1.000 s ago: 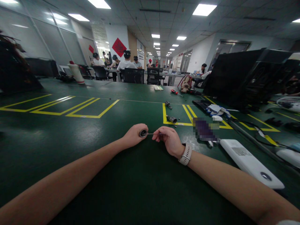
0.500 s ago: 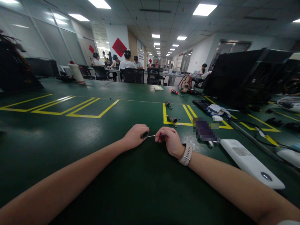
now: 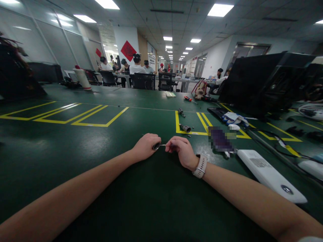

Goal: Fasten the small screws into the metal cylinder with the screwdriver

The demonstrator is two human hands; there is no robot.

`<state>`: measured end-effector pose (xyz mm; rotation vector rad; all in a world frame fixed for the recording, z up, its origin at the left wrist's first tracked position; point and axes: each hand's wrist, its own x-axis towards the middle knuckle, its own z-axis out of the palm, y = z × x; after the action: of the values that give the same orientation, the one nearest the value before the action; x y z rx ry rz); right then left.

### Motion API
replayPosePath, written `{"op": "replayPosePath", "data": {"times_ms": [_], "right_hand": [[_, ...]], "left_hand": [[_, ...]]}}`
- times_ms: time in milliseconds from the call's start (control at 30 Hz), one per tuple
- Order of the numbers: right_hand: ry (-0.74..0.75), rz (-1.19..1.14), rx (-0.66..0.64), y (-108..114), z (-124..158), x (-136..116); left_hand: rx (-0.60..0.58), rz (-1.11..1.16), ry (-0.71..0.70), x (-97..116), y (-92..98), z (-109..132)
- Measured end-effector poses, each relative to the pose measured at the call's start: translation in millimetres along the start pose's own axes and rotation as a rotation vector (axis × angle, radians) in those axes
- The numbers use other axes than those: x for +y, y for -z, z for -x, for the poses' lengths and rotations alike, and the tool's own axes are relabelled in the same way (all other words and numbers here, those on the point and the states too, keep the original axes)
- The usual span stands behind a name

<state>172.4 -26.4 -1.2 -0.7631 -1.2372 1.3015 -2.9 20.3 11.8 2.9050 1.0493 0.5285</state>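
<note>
Above the green tabletop, my left hand (image 3: 146,147) is closed around a dark round metal part (image 3: 156,146) whose open, ring-like end faces me. My right hand (image 3: 182,149), with a pale watch on its wrist, pinches a thin metal rod (image 3: 163,145). The rod's other end reaches the round part; whether it enters the opening is too small to tell. Beyond my right hand lie a ridged metal cylinder (image 3: 185,128) and a smaller metal piece (image 3: 181,112), with tiny dark bits beside them.
On the right are a white power bank (image 3: 271,174), a blurred-out phone (image 3: 220,139), a glove (image 3: 234,118), cables and a black computer case (image 3: 262,84). A red screwdriver (image 3: 188,98) lies farther back. Yellow tape (image 3: 91,125) marks the green table. Several people sit at far desks.
My right hand has shifted slightly left toward my left hand, so less of the rod shows between them. The round part has tilted a little.
</note>
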Motion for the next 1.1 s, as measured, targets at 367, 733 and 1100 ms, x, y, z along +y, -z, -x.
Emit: {"op": "replayPosePath", "data": {"times_ms": [367,733,1100], "right_hand": [[0.025,0.000,0.033,0.5,-0.4,-0.4],[0.039,0.044,0.047,0.7,0.4,0.0],[0.095,0.086,0.034,3.2,0.3,3.0]], "left_hand": [[-0.014,-0.015,0.010,0.1,0.7,0.4],[-0.018,0.034,0.027,-4.1,-2.2,-0.7],[-0.003,0.051,0.056,-5.9,-3.8,-0.6]]}}
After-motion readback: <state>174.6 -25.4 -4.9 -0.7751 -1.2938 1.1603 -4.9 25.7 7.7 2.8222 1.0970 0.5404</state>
